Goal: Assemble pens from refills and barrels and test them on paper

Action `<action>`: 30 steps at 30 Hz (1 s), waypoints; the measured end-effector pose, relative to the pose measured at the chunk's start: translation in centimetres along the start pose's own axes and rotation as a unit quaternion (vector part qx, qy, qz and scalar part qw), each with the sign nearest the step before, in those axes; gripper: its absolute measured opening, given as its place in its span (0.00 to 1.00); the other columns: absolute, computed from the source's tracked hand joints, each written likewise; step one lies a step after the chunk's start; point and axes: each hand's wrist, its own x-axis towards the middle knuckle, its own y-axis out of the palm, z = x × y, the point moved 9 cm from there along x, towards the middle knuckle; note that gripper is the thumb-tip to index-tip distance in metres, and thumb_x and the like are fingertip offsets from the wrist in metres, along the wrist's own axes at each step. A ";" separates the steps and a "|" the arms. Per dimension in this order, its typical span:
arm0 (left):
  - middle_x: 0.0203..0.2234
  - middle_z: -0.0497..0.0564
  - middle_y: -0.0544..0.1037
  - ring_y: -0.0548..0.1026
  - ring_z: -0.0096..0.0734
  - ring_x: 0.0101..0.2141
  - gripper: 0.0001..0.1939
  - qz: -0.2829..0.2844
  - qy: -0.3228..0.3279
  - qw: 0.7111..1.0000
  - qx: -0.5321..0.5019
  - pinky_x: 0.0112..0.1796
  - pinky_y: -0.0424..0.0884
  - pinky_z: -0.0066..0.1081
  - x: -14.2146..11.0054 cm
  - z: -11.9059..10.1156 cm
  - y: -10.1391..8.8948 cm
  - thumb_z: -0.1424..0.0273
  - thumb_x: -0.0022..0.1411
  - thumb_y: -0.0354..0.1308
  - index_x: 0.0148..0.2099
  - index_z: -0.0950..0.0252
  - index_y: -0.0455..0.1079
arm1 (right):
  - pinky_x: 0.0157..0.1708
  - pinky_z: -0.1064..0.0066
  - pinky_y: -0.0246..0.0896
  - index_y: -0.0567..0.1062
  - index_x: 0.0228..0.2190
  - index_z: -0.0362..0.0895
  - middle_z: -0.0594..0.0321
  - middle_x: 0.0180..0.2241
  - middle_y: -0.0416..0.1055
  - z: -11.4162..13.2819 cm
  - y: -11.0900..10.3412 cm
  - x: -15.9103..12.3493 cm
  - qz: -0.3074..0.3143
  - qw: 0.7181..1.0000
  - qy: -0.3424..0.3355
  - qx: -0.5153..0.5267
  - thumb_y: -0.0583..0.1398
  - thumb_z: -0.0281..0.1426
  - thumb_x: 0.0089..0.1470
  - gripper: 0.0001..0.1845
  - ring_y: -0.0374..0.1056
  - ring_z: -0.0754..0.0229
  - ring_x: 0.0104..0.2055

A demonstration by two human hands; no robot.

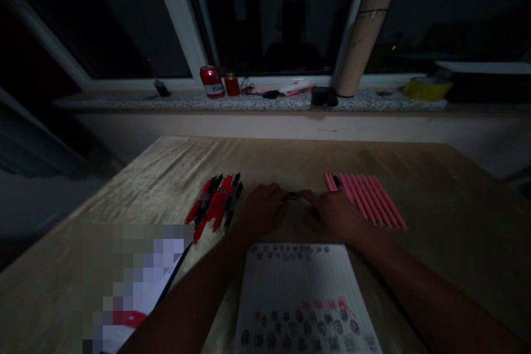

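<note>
Above the notebook's top edge, my left hand [265, 207] and my right hand [327, 213] come close together, fingers closed. Between their fingertips is a dark pen [292, 196] with a light, shiny part. It appears bent in the middle, and I cannot tell whether it is one piece or separate parts. Left of my left hand lies a group of red and black pens [215, 199]. Beside my right hand is a row of pink pencil-like sticks [373, 196], with one dark piece among them. A lined notebook [296, 282] with dark and red scribbled marks lies open below both hands.
A blurred-out white and red object [166, 265] lies at the table's left. Along the granite sill [244, 104] stand a red can [212, 82], a small red jar [232, 84], a dark box [324, 96], a tall cardboard tube [365, 44] and a yellow tape roll [427, 89].
</note>
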 end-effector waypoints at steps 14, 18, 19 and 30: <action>0.34 0.52 0.72 0.69 0.32 0.34 0.11 0.030 -0.001 1.000 0.003 0.38 0.65 0.34 0.0 0.2 0.7 0.67 0.65 0.46 0.40 0.65 0.68 | 0.23 0.72 0.45 0.64 0.53 0.45 0.61 0.26 0.75 0.2 0.1 0.0 0.000 0.999 -0.022 0.029 0.52 0.32 0.52 0.26 0.68 0.61 0.25; 0.34 0.52 0.72 0.70 0.33 0.35 0.11 0.040 0.007 0.999 0.002 0.38 0.65 0.35 -0.1 0.0 1.1 0.67 0.65 0.46 0.41 0.65 0.68 | 0.24 0.72 0.48 0.66 0.52 0.45 0.60 0.27 0.76 0.4 0.3 0.0 0.006 0.999 -0.025 0.037 0.52 0.32 0.52 0.24 0.68 0.61 0.25; 0.34 0.52 0.72 0.70 0.33 0.35 0.11 0.040 0.007 0.999 0.003 0.38 0.65 0.35 -0.1 0.0 1.1 0.67 0.65 0.46 0.41 0.64 0.68 | 0.25 0.72 0.49 0.66 0.52 0.44 0.60 0.28 0.76 0.4 0.2 0.0 0.004 0.999 -0.026 0.037 0.52 0.32 0.53 0.24 0.68 0.61 0.25; 0.36 0.51 0.72 0.69 0.32 0.37 0.11 0.052 0.015 0.998 -0.021 0.40 0.64 0.34 -0.1 0.2 1.1 0.68 0.66 0.45 0.42 0.64 0.67 | 0.33 0.72 0.54 0.72 0.40 0.42 0.58 0.34 0.74 0.8 0.5 0.2 0.015 0.996 -0.056 0.069 0.50 0.29 0.59 0.13 0.69 0.60 0.35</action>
